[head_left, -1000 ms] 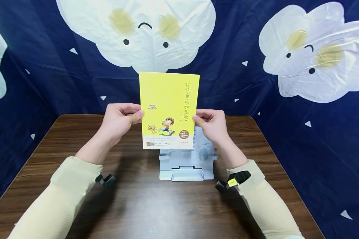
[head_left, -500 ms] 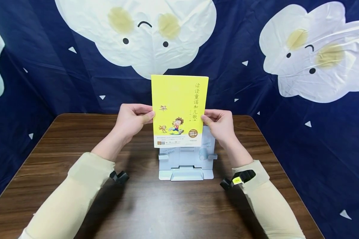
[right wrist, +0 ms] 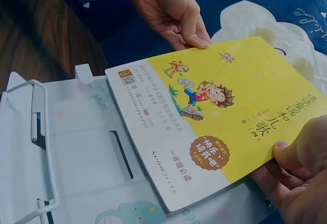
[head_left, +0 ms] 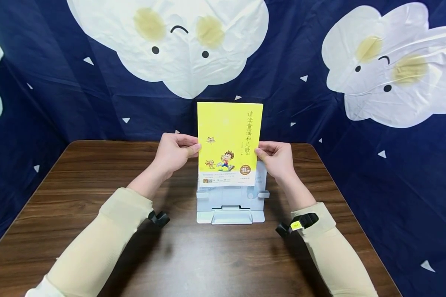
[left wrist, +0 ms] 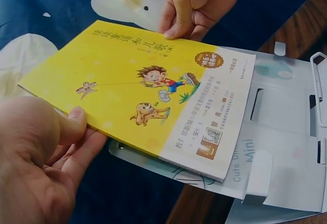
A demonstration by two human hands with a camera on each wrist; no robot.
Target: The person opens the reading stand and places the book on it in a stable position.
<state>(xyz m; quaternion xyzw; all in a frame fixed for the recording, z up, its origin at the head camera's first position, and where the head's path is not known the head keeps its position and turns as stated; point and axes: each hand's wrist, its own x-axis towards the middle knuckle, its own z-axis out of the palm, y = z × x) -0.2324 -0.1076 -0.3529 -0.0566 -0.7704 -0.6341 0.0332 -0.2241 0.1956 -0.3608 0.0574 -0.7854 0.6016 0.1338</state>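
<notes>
A thin yellow book [head_left: 226, 136] with a cartoon child on its cover is held upright between both hands. My left hand [head_left: 176, 152] pinches its left edge, thumb on the front cover and fingers behind. On the opposite edge, my right hand [head_left: 276, 159] pinches in the same way. Behind and below the book stands a pale blue book stand [head_left: 230, 202] with two side clips and a wire ledge at its foot. The book overlaps the upper part of the stand, and its lower edge is above the clips. In the left wrist view the book's white lower band [left wrist: 214, 116] lies over the stand's back plate.
The stand rests on a dark wood-grain table [head_left: 215, 255]. Past the table's far edge hangs a navy cloth [head_left: 301, 111] printed with white clouds. A black wrist camera [head_left: 159, 218] sits at the left wrist, and a similar black device [head_left: 297, 223] at the right.
Both hands have carried the book to the right, then slightly down, so it now lines up with the stand. The stand has stayed in place.
</notes>
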